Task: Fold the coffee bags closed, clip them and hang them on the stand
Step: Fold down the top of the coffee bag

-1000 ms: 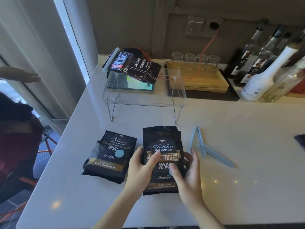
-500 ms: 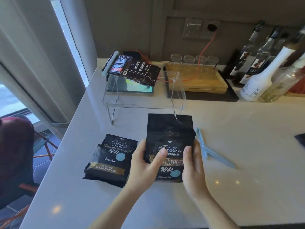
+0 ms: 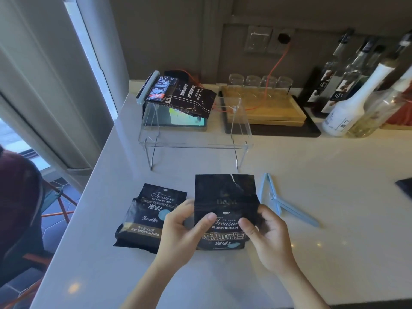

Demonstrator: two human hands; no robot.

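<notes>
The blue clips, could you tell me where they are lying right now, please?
On the counter, right of the held coffee bag and just beyond the right hand.

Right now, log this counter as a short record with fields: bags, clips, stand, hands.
held bag: black coffee bag, upright, top unfolded, small tear at top edge
hands: left hand and right hand grip its two sides
second bag: coffee bag lying flat on the counter, left of the held one
hung bag: clipped bag on the clear stand
spare clips: two blue clips, right of the held bag
</notes>
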